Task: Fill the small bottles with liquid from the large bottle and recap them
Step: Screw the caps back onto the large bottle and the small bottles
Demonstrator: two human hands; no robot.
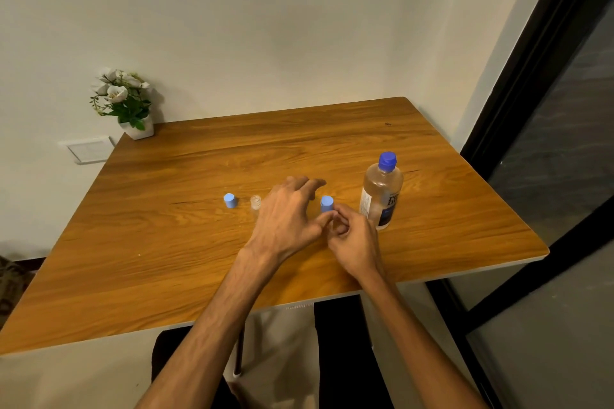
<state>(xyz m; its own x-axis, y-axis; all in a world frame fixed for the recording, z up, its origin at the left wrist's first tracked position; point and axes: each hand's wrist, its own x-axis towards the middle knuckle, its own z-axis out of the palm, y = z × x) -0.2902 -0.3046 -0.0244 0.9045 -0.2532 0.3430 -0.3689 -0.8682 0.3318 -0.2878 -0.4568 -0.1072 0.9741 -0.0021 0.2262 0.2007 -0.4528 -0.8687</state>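
Note:
A small bottle with a light-blue cap [327, 203] stands on the wooden table [199, 242], its clear body mostly hidden between my hands. My right hand [354, 239] curls its fingertips around that body. My left hand [287, 216] hovers just to its left, fingers spread, with the thumb tip touching the bottle's lower part. Further left stands an uncapped small clear bottle [255, 202], and beside it a loose light-blue cap [229, 200] rests on the table. The large clear bottle [381, 192], with a dark-blue cap and liquid inside, stands upright just right of my right hand.
A white pot of white flowers [128, 103] sits at the table's far left corner against the wall. A dark-framed glass door [548, 129] runs along the right. The table's front edge is near my forearms.

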